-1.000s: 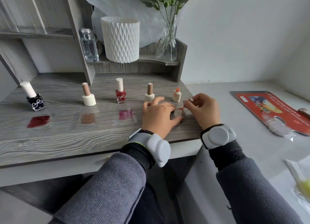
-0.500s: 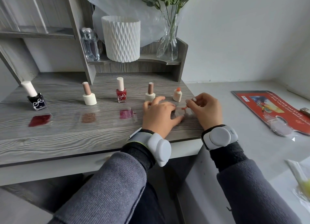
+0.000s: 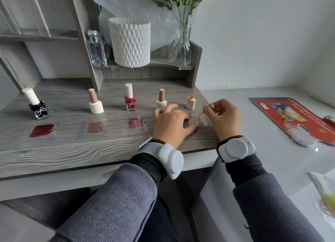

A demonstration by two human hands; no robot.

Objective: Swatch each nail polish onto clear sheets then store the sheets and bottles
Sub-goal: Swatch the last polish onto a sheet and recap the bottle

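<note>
Swatching orange: right hand (image 3: 224,118) pinches the brush (image 3: 200,113) between thumb and fingertips, over the clear sheet (image 3: 198,121) near the 3 o'clock edge of the desk (image 3: 72,147).
Brush long axis runs from the pinch at 2 o'clock down to the orange tip at 8 o'clock; tip is at the sheet, contact unclear. Left hand (image 3: 172,125) lies flat with fingers spread, pressing the sheet's 9 o'clock side and covering it. Open orange bottle (image 3: 190,102) stands upright near the sheet, at its 11 o'clock. Tan-capped bottle (image 3: 161,101) is just behind the left fingertips. Farther toward 9 o'clock: red bottle (image 3: 130,99), white bottle (image 3: 95,105), black bottle (image 3: 39,108), all capped and upright. Each has a swatch at its 6 o'clock: magenta swatch (image 3: 136,123), brown swatch (image 3: 95,126), dark red swatch (image 3: 42,130). Red booklet (image 3: 293,115) lies at 3 o'clock, well apart.
</note>
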